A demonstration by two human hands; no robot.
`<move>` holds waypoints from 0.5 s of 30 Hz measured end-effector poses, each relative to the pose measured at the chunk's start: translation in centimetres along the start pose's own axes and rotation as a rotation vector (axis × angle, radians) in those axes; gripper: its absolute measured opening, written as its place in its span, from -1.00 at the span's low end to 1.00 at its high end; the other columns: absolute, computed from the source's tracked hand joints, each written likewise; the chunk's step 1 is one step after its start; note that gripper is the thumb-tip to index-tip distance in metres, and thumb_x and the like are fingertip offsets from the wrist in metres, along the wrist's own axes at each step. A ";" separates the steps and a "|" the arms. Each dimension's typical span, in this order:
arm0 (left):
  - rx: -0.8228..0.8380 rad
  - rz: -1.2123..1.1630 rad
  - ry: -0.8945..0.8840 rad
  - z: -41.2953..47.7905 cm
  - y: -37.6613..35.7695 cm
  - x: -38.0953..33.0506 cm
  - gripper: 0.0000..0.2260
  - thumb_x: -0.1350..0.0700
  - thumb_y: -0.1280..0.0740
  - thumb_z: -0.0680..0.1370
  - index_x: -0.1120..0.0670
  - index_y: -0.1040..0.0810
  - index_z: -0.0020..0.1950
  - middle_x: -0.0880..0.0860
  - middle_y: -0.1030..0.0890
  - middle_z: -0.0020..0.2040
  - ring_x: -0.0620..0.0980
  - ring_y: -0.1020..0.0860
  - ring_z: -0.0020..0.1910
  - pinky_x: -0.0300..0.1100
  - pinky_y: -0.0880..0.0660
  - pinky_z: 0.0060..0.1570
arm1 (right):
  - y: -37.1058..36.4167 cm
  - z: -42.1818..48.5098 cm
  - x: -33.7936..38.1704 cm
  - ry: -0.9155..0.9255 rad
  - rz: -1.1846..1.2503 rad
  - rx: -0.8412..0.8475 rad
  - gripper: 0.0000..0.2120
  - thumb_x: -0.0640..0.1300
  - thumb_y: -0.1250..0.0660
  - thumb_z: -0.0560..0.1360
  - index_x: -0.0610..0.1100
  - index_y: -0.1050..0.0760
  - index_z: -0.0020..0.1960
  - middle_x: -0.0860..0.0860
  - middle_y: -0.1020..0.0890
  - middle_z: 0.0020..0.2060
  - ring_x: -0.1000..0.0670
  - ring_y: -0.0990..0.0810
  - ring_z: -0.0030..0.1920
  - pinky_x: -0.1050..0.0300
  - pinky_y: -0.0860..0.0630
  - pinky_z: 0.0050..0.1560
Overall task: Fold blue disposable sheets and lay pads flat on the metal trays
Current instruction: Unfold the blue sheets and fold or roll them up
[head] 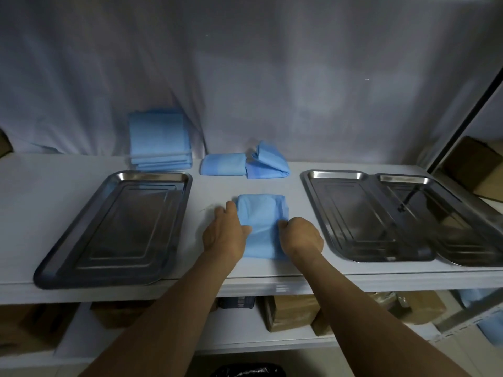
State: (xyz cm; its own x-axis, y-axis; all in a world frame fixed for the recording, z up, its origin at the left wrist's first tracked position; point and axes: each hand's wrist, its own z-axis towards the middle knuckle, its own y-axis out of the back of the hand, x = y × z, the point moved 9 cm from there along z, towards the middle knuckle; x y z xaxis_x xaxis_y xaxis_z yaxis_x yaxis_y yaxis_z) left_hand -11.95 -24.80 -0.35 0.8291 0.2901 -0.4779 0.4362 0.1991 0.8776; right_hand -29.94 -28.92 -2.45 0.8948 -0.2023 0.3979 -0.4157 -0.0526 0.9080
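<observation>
Left of the left grip [226, 232]: a metal tray [152, 176], only its bare ribbed floor showing, near rim close to the front edge of the white shelf [81, 164]. Right of the right grip [302, 235]: the nearer tray [334, 175] and the outer tray [402, 179], rims overlapping, bare inside too; hard to tell which rim on top. Outer tray cut off at the frame's right.

Between the grips, flat on the shelf: the folded blue sheet [260, 221]. Left grip curled over its left edge, thumb on top. Right grip bunched like a fist, pinching the right edge. Most fingertips tucked out of sight.

Beyond the grips, by the draped white backdrop [272, 77]: a stack of blue pads [159, 140], a small folded sheet [223, 164] and, touching it, a looser half-open sheet [268, 161]. Below the wrists, under the shelf: brown boxes [288, 311], dim.

Open shelf ahead of the sheet and sideways up to the trays.
</observation>
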 end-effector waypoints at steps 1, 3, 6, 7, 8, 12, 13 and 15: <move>-0.056 0.066 -0.079 0.1 0.2 -0.5 -0.64 0.03 -0.29 0.55 0.08 -0.34 0.30 0.11 -0.40 0.23 0.13 -0.43 0.21 -0.05 -0.39 0.02 | 0.1 0.0 0.0 -0.005 0.004 0.005 -0.66 0.01 -0.03 0.61 -0.14 -0.52 0.00 -0.08 -0.62 0.01 -0.08 -0.55 -0.03 0.12 -0.39 -0.08; -0.109 0.164 -0.290 0.3 -0.1 -2.0 -0.62 0.06 -0.24 0.58 0.02 -0.33 0.40 0.07 -0.29 0.41 0.09 -0.26 0.40 -0.06 -0.25 0.33 | 0.3 -0.1 0.0 -0.019 -0.001 0.010 -0.65 0.01 -0.04 0.60 -0.14 -0.53 0.06 -0.08 -0.61 0.03 -0.10 -0.57 0.03 0.13 -0.39 -0.09; 0.123 0.259 -0.420 0.5 -2.8 -2.9 -0.56 0.05 -0.04 0.65 0.06 -0.09 0.53 -0.02 0.03 0.57 0.01 0.13 0.55 0.04 0.12 0.50 | 2.1 -0.6 1.4 0.112 -0.125 -0.171 -0.78 -0.06 -0.15 0.55 -0.13 -0.47 0.08 -0.07 -0.58 0.02 -0.11 -0.57 0.03 0.11 -0.38 -0.14; 0.194 0.285 -0.417 0.7 -3.6 -2.7 -0.55 0.04 0.00 0.66 0.08 -0.02 0.55 -0.02 0.08 0.57 0.00 0.18 0.55 0.07 0.16 0.50 | 3.4 -1.5 2.7 0.241 -0.133 -0.328 -0.82 -0.11 -0.21 0.51 -0.14 -0.47 0.07 -0.08 -0.56 -0.01 -0.13 -0.57 0.00 0.09 -0.39 -0.17; 0.237 0.306 -0.414 0.8 -4.0 -2.6 -0.53 0.04 0.03 0.66 0.09 0.03 0.55 -0.01 0.12 0.57 0.00 0.21 0.55 0.09 0.17 0.50 | 4.0 -2.5 4.3 0.412 -0.103 -0.437 -0.82 -0.14 -0.27 0.46 -0.16 -0.49 0.04 -0.10 -0.56 -0.05 -0.16 -0.57 -0.05 0.07 -0.42 -0.20; 0.343 0.292 -0.390 0.7 -4.6 -2.2 -0.47 -0.02 0.03 0.65 0.02 0.21 0.55 0.00 0.19 0.57 -0.02 0.24 0.54 0.05 0.26 0.50 | -0.3 -4.5 9.0 0.849 0.000 -0.050 -0.57 -0.02 0.00 0.61 -0.12 -0.37 0.40 -0.07 -0.44 0.36 -0.07 -0.38 0.37 0.00 -0.27 0.36; 0.364 0.282 -0.371 0.7 -4.7 -2.0 -0.46 -0.04 0.03 0.65 0.02 0.22 0.55 0.00 0.20 0.56 -0.03 0.25 0.54 0.03 0.27 0.50 | -1.8 -4.1 8.7 0.802 -0.019 0.114 -0.54 0.01 0.08 0.65 -0.08 -0.19 0.50 -0.01 -0.26 0.48 0.01 -0.17 0.50 0.02 -0.05 0.48; 0.371 0.297 -0.350 0.9 -4.8 -1.8 -0.47 -0.02 0.07 0.65 0.06 0.22 0.55 0.03 0.22 0.56 -0.01 0.24 0.54 0.06 0.25 0.50 | -3.2 -2.8 7.3 0.702 -0.100 0.233 -0.50 0.06 0.16 0.65 -0.05 0.02 0.55 0.05 -0.04 0.54 0.08 0.08 0.54 0.03 0.18 0.52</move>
State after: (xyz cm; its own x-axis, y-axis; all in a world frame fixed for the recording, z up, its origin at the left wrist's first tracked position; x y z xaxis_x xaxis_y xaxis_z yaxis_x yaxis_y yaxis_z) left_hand -15.17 -27.11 -3.65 0.9731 -0.0554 -0.2235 0.2082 -0.2024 0.9569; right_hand -21.59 -27.54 -2.07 0.7913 0.4825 0.3755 -0.2803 -0.2595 0.9242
